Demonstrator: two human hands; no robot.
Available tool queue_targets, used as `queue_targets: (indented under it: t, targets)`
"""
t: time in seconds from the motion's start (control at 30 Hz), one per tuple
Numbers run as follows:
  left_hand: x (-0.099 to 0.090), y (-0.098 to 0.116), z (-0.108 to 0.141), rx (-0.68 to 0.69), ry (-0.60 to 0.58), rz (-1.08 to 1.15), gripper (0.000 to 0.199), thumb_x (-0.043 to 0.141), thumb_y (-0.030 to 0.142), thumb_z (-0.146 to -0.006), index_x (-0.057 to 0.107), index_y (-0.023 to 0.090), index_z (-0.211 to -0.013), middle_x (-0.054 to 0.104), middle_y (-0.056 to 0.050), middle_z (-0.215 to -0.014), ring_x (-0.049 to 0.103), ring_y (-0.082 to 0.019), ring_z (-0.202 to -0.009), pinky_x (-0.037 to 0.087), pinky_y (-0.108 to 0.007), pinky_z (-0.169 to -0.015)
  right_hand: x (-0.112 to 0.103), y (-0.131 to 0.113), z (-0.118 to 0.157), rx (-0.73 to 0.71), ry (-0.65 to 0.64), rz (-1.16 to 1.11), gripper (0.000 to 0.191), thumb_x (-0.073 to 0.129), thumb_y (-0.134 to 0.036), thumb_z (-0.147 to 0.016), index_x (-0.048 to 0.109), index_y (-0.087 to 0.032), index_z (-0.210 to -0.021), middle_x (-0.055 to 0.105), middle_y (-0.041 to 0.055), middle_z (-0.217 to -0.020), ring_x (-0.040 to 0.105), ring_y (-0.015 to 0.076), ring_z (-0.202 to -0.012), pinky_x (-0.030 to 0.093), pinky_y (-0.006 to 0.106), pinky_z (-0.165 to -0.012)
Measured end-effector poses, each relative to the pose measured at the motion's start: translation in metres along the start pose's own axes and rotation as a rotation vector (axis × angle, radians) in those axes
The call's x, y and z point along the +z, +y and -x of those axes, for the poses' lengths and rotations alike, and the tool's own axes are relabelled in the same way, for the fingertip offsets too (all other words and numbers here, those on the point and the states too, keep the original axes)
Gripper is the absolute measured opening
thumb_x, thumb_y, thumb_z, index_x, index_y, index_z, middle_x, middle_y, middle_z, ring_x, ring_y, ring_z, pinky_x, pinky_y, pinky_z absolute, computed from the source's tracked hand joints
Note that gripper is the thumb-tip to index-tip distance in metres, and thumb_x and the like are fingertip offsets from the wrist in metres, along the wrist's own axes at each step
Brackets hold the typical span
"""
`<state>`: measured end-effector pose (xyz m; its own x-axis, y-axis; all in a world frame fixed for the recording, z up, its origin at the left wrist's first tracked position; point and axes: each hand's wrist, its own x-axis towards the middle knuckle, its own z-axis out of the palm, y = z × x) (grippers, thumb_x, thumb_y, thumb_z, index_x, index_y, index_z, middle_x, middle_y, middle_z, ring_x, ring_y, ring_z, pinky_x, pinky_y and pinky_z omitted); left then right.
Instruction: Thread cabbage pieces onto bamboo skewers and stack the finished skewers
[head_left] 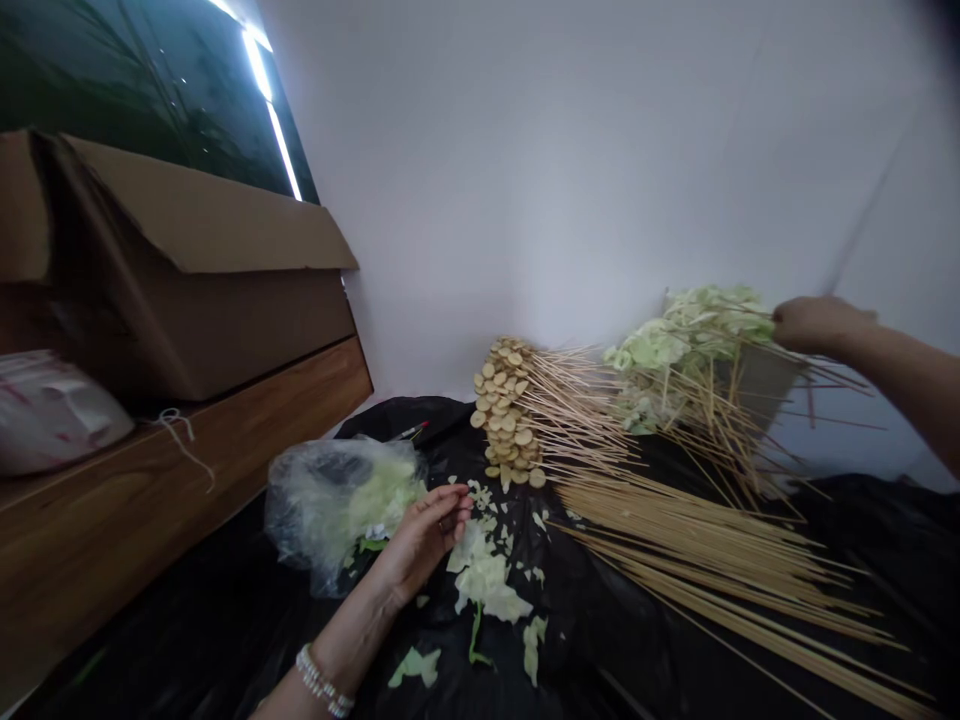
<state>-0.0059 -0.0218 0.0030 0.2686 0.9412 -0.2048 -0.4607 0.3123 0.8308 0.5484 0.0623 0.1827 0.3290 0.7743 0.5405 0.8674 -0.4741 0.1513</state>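
Observation:
My left hand [429, 535], with a beaded bracelet on its wrist, is over the black sheet beside pale green leaf pieces [484, 580]. Its fingers are pinched together; anything between them is too small to name. At the far right my right hand [817, 325] reaches to a heap of skewered leaves [712, 315], its fingers closed at the heap's edge; what they hold is hidden. Bare wooden skewers [697, 540] lie below that heap. Skewers with round beige slices [510, 410] are stacked in the middle against the wall.
A clear plastic bag [322, 510] of leaves lies left of my left hand. An open cardboard box [240, 320] and a white bag [56, 415] stand on a wooden ledge [217, 450] at the left. Black plastic [592, 640] covers the surface; a white wall [540, 180] rises behind.

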Motion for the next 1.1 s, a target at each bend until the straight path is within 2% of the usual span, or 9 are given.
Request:
queue_targets:
  t: [0.1,0.27,0.37,0.5,0.6,0.7,0.8,0.93,1.1]
  targets:
    - [0.002,0.001,0.002,0.001,-0.015,0.003,0.019,0.074,0.017,-0.074,0.071,0.013,-0.092,0.069,-0.004,-0.083,0.064,-0.009,-0.071,0.051,-0.016,-0.064,-0.019,-0.007,0.021,0.177,-0.176,0.015,0.026,0.054,-0.019,-0.08,0.068,-0.01,-0.101,0.064,0.023,-0.093,0.053,0.0242,-0.084,0.018,0.044,-0.068]
    - [0.002,-0.001,0.002,0.004,-0.03,-0.016,0.021,0.076,0.018,-0.073,0.071,0.013,-0.092,0.069,-0.005,-0.084,0.063,-0.009,-0.071,0.051,-0.017,-0.065,-0.048,-0.024,0.055,-0.051,0.134,0.201,0.011,0.054,-0.015,-0.076,0.064,-0.015,-0.079,0.064,0.012,-0.083,0.044,0.0187,-0.079,0.011,0.041,-0.07]
    - [0.002,-0.003,0.001,0.009,-0.033,-0.032,0.021,0.076,0.019,-0.072,0.071,0.013,-0.092,0.069,-0.005,-0.085,0.063,-0.009,-0.072,0.05,-0.017,-0.065,-0.054,-0.029,0.063,-0.101,0.122,0.224,0.009,0.053,-0.012,-0.074,0.062,-0.014,-0.072,0.062,0.0086,-0.074,0.042,0.0158,-0.074,0.011,0.038,-0.068]
    - [0.002,-0.003,0.002,0.014,-0.028,-0.04,0.023,0.077,0.02,-0.071,0.071,0.013,-0.092,0.069,-0.004,-0.085,0.063,-0.009,-0.072,0.049,-0.016,-0.066,-0.065,-0.036,0.073,-0.082,0.266,0.116,0.029,0.038,-0.012,-0.085,0.067,-0.008,-0.081,0.063,0.0143,-0.085,0.045,0.0179,-0.088,0.012,0.04,-0.066]
    - [0.003,-0.001,0.003,0.018,-0.032,-0.04,0.023,0.078,0.02,-0.07,0.071,0.013,-0.091,0.069,-0.004,-0.084,0.063,-0.009,-0.072,0.048,-0.017,-0.066,-0.071,-0.057,0.106,-0.264,0.438,-0.042,0.03,0.04,-0.018,-0.087,0.067,-0.011,-0.099,0.064,0.0148,-0.097,0.046,0.022,-0.096,0.02,0.039,-0.071]
    - [0.005,-0.001,0.004,0.02,-0.04,-0.044,0.024,0.078,0.02,-0.069,0.072,0.014,-0.091,0.069,-0.004,-0.083,0.062,-0.009,-0.072,0.047,-0.018,-0.066,-0.06,-0.094,0.164,-0.603,0.258,-0.246,0.023,0.047,-0.023,-0.087,0.067,-0.017,-0.096,0.064,0.0092,-0.087,0.05,0.0194,-0.082,0.03,0.032,-0.071]
    - [0.006,-0.001,0.005,0.026,-0.047,-0.061,0.025,0.08,0.022,-0.067,0.072,0.014,-0.09,0.069,-0.004,-0.082,0.061,-0.009,-0.071,0.046,-0.018,-0.067,-0.032,-0.131,0.226,-0.836,-0.129,-0.472,0.025,0.044,-0.024,-0.09,0.065,-0.019,-0.078,0.062,0.0057,-0.078,0.053,0.0175,-0.079,0.036,0.028,-0.074]
    - [0.006,-0.001,0.005,0.044,-0.041,-0.119,0.028,0.08,0.027,-0.066,0.072,0.015,-0.089,0.069,-0.004,-0.084,0.061,-0.01,-0.073,0.045,-0.019,-0.068,0.006,-0.156,0.274,-0.727,-0.429,-0.536,0.021,0.046,-0.014,-0.083,0.062,-0.017,-0.071,0.062,0.0052,-0.077,0.055,0.0145,-0.073,0.035,0.024,-0.067]
    - [0.005,0.0,0.005,0.116,-0.044,-0.338,0.027,0.077,0.036,-0.069,0.071,0.015,-0.085,0.067,-0.003,-0.075,0.056,-0.009,-0.064,0.039,-0.019,-0.06,0.032,-0.161,0.285,-0.642,-0.424,-0.498,0.023,0.042,-0.016,-0.087,0.062,-0.016,-0.075,0.063,0.0087,-0.084,0.056,0.0166,-0.077,0.034,0.026,-0.069]
